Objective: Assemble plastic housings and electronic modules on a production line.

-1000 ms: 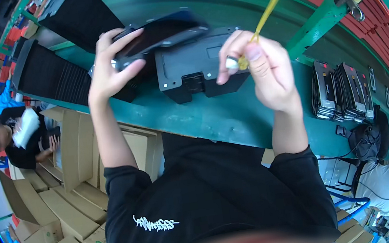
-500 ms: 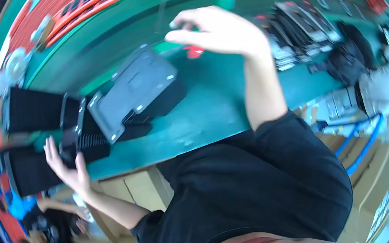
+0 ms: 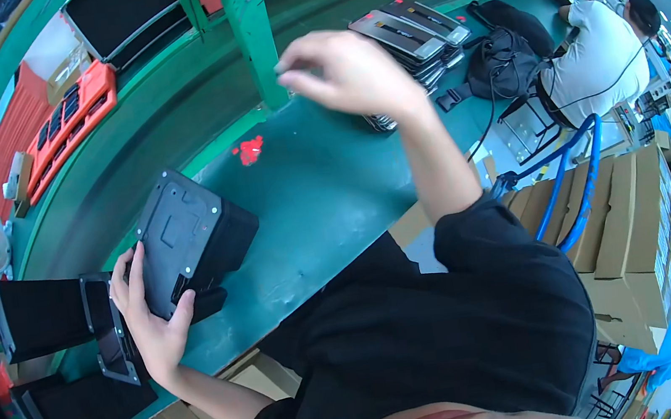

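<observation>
The black stack of panels with a grey, screw-dotted top (image 3: pixel 182 221) stands on the green workbench (image 3: pixel 301 205), left of centre. The left hand (image 3: pixel 154 322) lies along its left edge, fingers and thumb spread — not closed around it. The right hand (image 3: pixel 347 72) is raised over the bench, fingers loosely bent, thumb apart. Red scraps (image 3: pixel 249 150) lie between; beyond sit flat panels (image 3: pixel 405 31) and a black bag (image 3: pixel 503 64).
</observation>
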`<move>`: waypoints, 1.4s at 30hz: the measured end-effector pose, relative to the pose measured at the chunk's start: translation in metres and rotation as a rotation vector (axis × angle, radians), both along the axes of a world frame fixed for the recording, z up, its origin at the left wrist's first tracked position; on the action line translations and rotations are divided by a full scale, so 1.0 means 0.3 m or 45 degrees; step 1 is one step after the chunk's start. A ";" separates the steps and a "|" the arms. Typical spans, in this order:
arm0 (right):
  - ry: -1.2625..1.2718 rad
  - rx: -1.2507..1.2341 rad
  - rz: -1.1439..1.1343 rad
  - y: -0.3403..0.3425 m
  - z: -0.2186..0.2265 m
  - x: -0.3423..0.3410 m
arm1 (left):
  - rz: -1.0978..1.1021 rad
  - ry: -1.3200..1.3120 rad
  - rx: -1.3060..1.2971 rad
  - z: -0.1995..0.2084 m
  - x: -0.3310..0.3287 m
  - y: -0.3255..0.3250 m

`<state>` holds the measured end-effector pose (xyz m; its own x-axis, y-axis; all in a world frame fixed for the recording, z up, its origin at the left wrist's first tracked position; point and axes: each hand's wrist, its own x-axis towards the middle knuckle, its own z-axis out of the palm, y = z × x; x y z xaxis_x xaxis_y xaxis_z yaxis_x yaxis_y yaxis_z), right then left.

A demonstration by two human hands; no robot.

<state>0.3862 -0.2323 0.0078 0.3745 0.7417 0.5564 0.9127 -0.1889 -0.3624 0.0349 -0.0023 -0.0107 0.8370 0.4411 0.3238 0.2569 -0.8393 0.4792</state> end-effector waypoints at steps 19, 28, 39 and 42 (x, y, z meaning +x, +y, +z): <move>0.001 -0.779 -1.250 -0.279 -0.039 0.234 | 0.019 -0.076 0.032 -0.027 0.005 0.008; 0.206 -1.148 -1.107 -0.218 0.028 0.275 | 0.015 -0.094 0.018 -0.033 0.001 0.012; 0.299 -1.113 -1.020 -0.215 0.014 0.313 | 0.037 -0.127 0.022 -0.034 -0.004 0.013; 0.315 -1.003 -1.039 -0.230 0.003 0.309 | 0.048 -0.139 0.016 -0.036 -0.002 0.013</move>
